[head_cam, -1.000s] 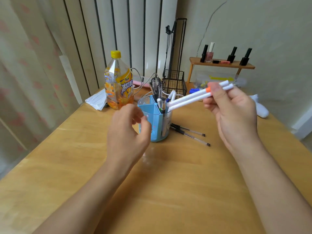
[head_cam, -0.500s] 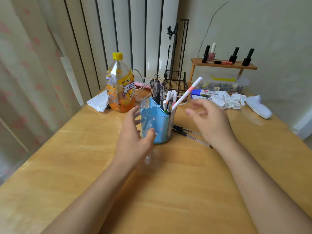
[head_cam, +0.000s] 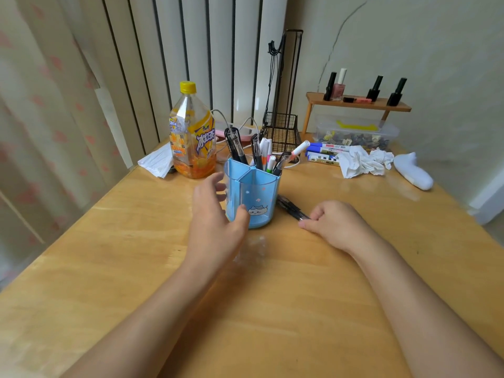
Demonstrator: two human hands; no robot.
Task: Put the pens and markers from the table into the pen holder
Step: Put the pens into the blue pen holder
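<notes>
A blue pen holder point(head_cam: 257, 195) with a cat face stands mid-table, holding several black pens and white markers; one white marker with an orange band point(head_cam: 299, 148) leans out to the right. My left hand point(head_cam: 215, 216) cups the holder's left side, thumb on its front. Black pens point(head_cam: 290, 207) lie on the table just right of the holder. My right hand point(head_cam: 334, 223) rests on the table with its fingers curled onto the near ends of those pens. Blue-capped markers point(head_cam: 323, 152) lie further back on the right.
An orange drink bottle point(head_cam: 191, 135) stands behind and left of the holder, beside a white folded paper point(head_cam: 158, 160). Behind are a wire basket point(head_cam: 282, 130), crumpled tissue point(head_cam: 360, 160), a white object point(head_cam: 413, 171), a clear box point(head_cam: 354, 132) and a small shelf point(head_cam: 357, 103) of bottles.
My right hand let go of the white markers into the holder, then dropped down to the black pens on the table. My left hand stayed by the holder.
</notes>
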